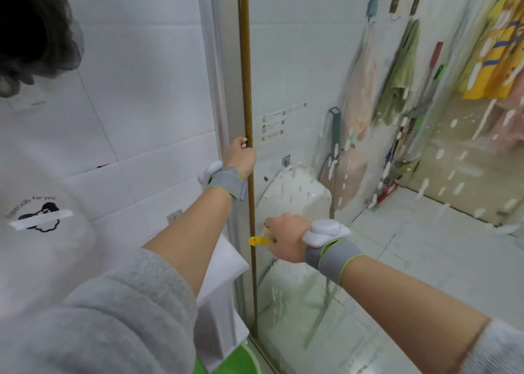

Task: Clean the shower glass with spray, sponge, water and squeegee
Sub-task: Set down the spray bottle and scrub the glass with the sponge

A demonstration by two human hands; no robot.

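Left hand (241, 158) grips the brown door edge (246, 90) to steady the foam-streaked glass (382, 147); right hand (286, 239) closes around a yellow sponge (259, 241), pressing it low against the pane to scrub.

Toilet (295, 192), hanging towels (397, 70), tiled floor (425, 249)

Clear shower glass panel (368, 152): upright, filling the right of my view, its brown vertical edge strip (246, 90) near centre; surface streaked with white foam drips, thickest far right. Yellow sponge (262, 239): small, soft, pressed flat to the glass just right of the strip, low down, mostly covered, one yellow end showing at its left.
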